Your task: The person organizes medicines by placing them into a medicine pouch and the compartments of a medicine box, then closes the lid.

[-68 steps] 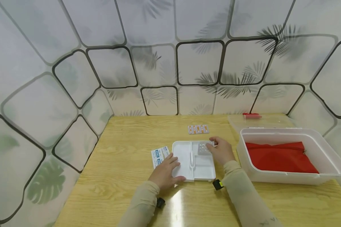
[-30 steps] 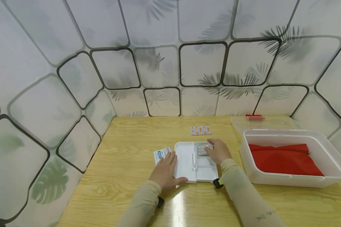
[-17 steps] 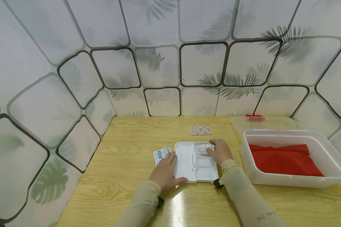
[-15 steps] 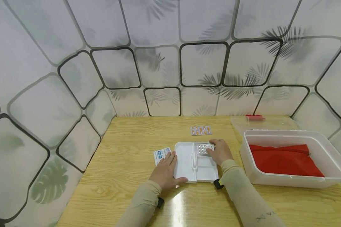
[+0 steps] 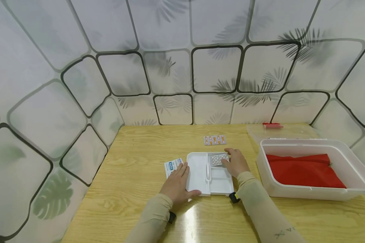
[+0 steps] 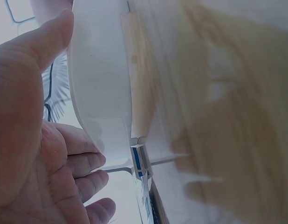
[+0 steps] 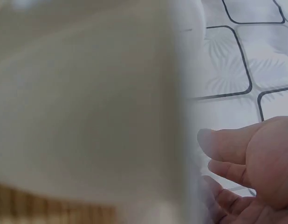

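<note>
A shallow white plastic case point(image 5: 196, 162) lies open on the table, its right half split into compartments. My left hand point(image 5: 177, 184) rests along its left edge with fingers extended; in the left wrist view those fingers point(image 6: 88, 163) lie beside the case wall. At the case's far right corner, my right hand point(image 5: 237, 162) pinches the right end of a silver blister pack point(image 5: 217, 159), which lies slightly tilted in the upper right compartment. The right wrist view shows the thumb point(image 7: 223, 144) and curled fingers, but the blister pack is hidden there. Blue-and-white printed packets point(image 5: 171, 166) lie partly under my left fingers.
Behind the case lies another blister pack point(image 5: 215, 140) with orange-and-white capsules. To the right stands a white plastic bin point(image 5: 307, 194) holding a red zippered pouch point(image 5: 304, 172). Its clear lid point(image 5: 295, 130) lies open behind it, against the patterned wall.
My right hand has moved the silver blister pack left and down into the upper right compartment, then turned it slightly. The left hand has stayed on the case edge, covering more of the packets.
</note>
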Available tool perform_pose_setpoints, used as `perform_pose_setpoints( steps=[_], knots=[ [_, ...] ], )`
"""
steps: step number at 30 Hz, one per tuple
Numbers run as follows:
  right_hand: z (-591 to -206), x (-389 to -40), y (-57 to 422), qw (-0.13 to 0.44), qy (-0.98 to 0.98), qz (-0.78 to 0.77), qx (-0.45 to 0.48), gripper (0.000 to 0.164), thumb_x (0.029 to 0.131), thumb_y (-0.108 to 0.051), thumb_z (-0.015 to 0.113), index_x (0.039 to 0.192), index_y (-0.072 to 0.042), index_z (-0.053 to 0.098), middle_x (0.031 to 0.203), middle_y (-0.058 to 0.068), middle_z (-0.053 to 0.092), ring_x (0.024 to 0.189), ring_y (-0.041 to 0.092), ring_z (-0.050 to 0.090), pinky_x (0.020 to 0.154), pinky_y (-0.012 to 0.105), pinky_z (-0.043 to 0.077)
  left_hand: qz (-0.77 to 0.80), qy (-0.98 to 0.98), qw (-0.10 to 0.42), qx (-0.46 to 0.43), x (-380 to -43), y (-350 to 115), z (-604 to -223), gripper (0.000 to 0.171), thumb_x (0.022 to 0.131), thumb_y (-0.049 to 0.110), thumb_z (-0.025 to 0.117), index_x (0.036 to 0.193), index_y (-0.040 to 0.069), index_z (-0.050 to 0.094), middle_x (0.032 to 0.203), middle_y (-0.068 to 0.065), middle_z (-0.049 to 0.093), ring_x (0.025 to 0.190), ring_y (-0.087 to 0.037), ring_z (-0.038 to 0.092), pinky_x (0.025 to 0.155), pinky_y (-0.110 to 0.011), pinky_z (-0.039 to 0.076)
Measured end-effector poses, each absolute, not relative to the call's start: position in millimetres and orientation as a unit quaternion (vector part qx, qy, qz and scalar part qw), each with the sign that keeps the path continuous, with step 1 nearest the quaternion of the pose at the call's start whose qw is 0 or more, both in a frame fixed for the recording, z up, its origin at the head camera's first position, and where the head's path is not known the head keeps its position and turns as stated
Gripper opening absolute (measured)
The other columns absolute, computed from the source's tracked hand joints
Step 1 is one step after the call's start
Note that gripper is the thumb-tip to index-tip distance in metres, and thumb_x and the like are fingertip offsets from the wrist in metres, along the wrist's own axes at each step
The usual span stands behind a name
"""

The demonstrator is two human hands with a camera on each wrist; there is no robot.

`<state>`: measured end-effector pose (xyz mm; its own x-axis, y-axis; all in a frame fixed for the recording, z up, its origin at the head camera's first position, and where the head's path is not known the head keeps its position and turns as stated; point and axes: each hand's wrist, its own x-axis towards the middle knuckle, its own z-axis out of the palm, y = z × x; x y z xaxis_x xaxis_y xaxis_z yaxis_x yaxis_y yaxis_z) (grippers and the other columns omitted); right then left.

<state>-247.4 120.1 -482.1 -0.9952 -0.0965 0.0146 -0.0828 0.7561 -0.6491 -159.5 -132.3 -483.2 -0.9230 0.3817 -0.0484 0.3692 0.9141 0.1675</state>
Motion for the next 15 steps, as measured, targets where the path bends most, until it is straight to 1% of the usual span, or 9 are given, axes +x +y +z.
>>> perform_pose_setpoints(
  steps=[3,6,11,15],
  knots=[
    [-478,-248,121,0.005,0.936,-0.348,-0.046,0.05,0.091,-0.019,0.065,0.133,0.002,0.05,0.121,0.024,0.054,0.097,0.034,0.058,0.084,0.048,0.048,0.081,0.977,0.039,0.192,-159,-132,-484,0.107,0.081,0.077,0.047,0.148,-0.004,0.027,0.156,-0.018,0.02,0.143,-0.032,0.018,0.113,-0.044,0.023],
    [-469,-248,122,-0.002,0.934,-0.355,-0.045,0.051,0.092,-0.02,0.063,0.134,0.003,0.048,0.122,0.025,0.053,0.1,0.036,0.057,0.085,0.049,0.047,0.082,0.977,0.038,0.193,-160,-132,-485,0.107,0.081,0.077,0.048,0.148,-0.004,0.028,0.156,-0.018,0.02,0.143,-0.033,0.019,0.113,-0.043,0.023],
    [-446,-255,120,-0.021,0.935,-0.35,-0.045,0.053,0.094,-0.025,0.058,0.134,0.008,0.046,0.122,0.027,0.055,0.105,0.04,0.057,0.089,0.05,0.046,0.09,0.976,0.037,0.192,-161,-133,-485,0.109,0.08,0.077,0.049,0.148,-0.005,0.027,0.155,-0.019,0.021,0.143,-0.034,0.019,0.113,-0.044,0.023],
    [-426,-268,115,-0.011,0.934,-0.355,-0.038,0.056,0.096,-0.029,0.055,0.137,0.008,0.045,0.127,0.026,0.054,0.112,0.04,0.055,0.093,0.05,0.044,0.093,0.976,0.028,0.194,-161,-135,-485,0.11,0.079,0.077,0.051,0.148,-0.005,0.025,0.155,-0.02,0.021,0.143,-0.035,0.019,0.113,-0.044,0.023]
  ],
)
